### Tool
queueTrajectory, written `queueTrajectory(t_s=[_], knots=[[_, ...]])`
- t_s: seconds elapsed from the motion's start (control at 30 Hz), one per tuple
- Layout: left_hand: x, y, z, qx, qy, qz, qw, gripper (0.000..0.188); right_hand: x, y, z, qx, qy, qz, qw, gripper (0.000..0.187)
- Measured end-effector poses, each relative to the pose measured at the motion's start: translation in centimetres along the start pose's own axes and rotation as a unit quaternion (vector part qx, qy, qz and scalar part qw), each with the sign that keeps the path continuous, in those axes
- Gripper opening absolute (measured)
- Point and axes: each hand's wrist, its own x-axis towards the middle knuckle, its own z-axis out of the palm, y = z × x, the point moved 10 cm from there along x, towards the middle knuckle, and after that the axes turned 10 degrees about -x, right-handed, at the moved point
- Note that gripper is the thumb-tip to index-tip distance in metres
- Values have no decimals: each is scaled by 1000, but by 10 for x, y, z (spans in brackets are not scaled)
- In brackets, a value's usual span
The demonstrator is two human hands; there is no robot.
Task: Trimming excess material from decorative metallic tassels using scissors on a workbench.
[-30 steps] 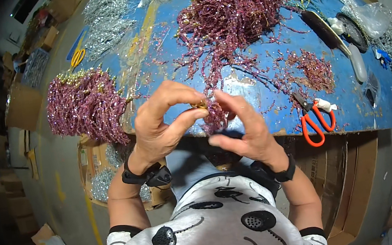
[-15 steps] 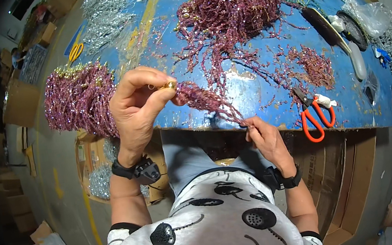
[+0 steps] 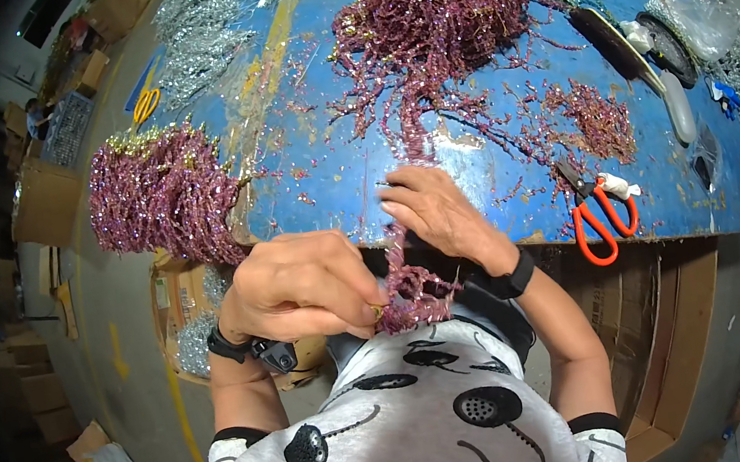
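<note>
My left hand is closed in a pinch at the end of a bunch of purple tinsel strands, low in front of my shirt. A small glint of gold shows at its fingertips. The bunch hangs in a loose loop and rises towards the table edge. There my right hand has its fingers curled over the strands, palm hidden. Beyond that hand, purple strands run up to a big heap of purple tinsel on the blue table. A stack of finished-looking purple tinsel bunches with gold tops lies over the left edge.
Orange-handled scissors lie at the right front edge. Further back are a brush, a tape roll and purple scraps. Silver tinsel and yellow-handled scissors sit far left. A cardboard box stands below the table.
My left hand has come down and towards my body with its end of the bunch. My right hand has moved up and left onto the strands at the table edge.
</note>
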Motion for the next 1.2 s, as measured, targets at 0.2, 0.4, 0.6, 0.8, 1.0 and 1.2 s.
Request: queueTrajectory(t_s=[0.2, 0.4, 0.6, 0.8, 1.0, 1.2], knots=[[-24, -31, -22, 199, 53, -79, 975, 8, -62, 77, -85, -105, 59, 163, 979, 23], [-31, -15, -47, 142, 197, 3, 970, 23, -76, 89, -92, -149, 80, 195, 966, 24], [-21, -24, -31, 225, 129, -81, 962, 20, -63, 39, -111, -220, 141, 145, 954, 27], [4, -20, -7, 172, 78, -24, 982, 16, -19, -59, -45, 311, 0, 65, 948, 99], [-62, -51, -77, 59, 264, -86, 959, 14, -80, -15, 13, 442, -215, 262, 830, 38], [-112, -123, -74, 64, 249, -222, 941, 10, -121, 27, -30, 340, -199, 343, 853, 46]])
